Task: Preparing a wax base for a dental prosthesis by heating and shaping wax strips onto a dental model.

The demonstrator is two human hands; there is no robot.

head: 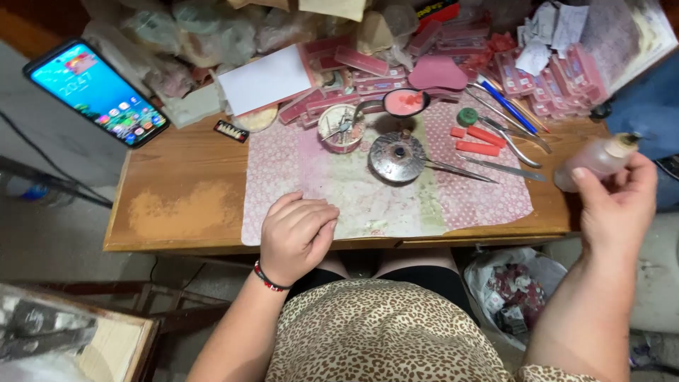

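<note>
My left hand (297, 237) rests as a loose fist on the front edge of the stained pink-and-white mat (488, 198), holding nothing I can see. Off the table's right end, my right hand (617, 205) grips a small translucent plastic bottle (594, 161) with a tan cap, tilted on its side. At the mat's middle stands a round metal burner (397, 155) with a metal tool (460, 172) lying against it. Behind the burner are a small dish of pink wax (404, 103) and a round tin (341, 129).
Red wax sticks (477, 141), metal instruments (520, 145) and a blue pen (506, 106) lie at the right. Pink wax boxes (544, 85) and bagged items crowd the table's back. A lit smartphone (95, 92) stands at the left corner. A waste bag (513, 286) sits below.
</note>
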